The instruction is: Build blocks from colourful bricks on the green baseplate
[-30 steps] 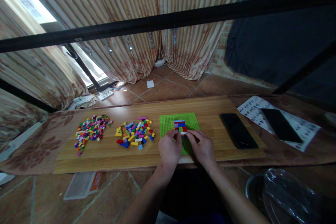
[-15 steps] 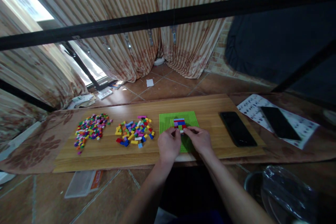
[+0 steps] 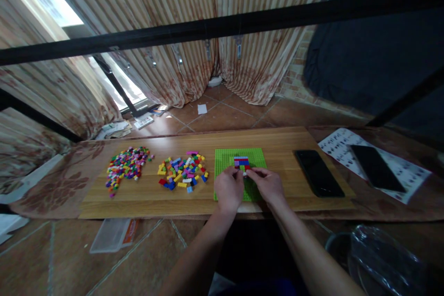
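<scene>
A green baseplate [image 3: 224, 157] lies on the wooden board, bearing a small block of joined toy bricks [image 3: 242, 162] in blue, red, purple, white and lime. At the near side of this build, my left hand [image 3: 229, 189] is closed, thumb and fingertips together; what they grip, if anything, is hidden. From the right, my right hand [image 3: 268, 186] pinches a small white brick [image 3: 244, 174] against the near edge of the build. Both hands' fingertips almost meet there.
Left of the baseplate lie a pile of larger loose bricks [image 3: 183, 172] and a pile of tiny pieces [image 3: 128, 166]. A black phone [image 3: 319, 173] rests to the right. Beyond it, a dark tablet-like slab [image 3: 377, 169] sits on a printed sheet [image 3: 335, 141]. A dark bar [image 3: 222, 26] crosses above.
The whole view has shifted slightly, with the scene moving a little right in the picture. My hands stay at the same place on the build, fingers hardly changed.
</scene>
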Available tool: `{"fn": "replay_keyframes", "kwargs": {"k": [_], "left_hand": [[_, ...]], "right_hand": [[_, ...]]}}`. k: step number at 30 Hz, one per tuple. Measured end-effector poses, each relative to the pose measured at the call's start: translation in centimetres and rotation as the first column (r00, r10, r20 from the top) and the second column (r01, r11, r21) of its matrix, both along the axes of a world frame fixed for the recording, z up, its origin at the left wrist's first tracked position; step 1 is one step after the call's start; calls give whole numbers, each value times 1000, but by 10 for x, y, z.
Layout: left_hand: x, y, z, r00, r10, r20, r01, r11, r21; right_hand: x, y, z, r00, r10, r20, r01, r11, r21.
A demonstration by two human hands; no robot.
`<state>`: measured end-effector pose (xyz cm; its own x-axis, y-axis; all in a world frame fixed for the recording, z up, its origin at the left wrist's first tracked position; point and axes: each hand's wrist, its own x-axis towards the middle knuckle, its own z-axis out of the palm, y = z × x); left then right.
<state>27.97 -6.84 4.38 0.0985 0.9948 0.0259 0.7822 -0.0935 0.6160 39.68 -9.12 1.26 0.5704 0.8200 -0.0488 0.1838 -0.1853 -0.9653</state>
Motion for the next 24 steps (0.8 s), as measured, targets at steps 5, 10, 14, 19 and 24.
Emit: {"fn": "replay_keyframes", "kwargs": {"k": [5,10,14,19,24], "left_hand": [[-2,-2,4,998,-5,59,6,1000,-11],[-19,-13,8,982,-51,181,46,998,30],[-56,-33,0,965,-53,256,47,998,33],[-120,-52,-20,975,80,206,-81,997,-3],[-164,-48,-26,974,193,120,-198,980,31]], "right_hand": [[3,-3,1,999,32,-29,-32,999,8],[14,-14,9,982,-35,-185,50,996,78],[14,-39,11,990,-64,-126,76,992,99],[-11,-75,2,985,105,135,-112,993,47],[-40,-84,-4,892,301,336,-330,943,31]]}}
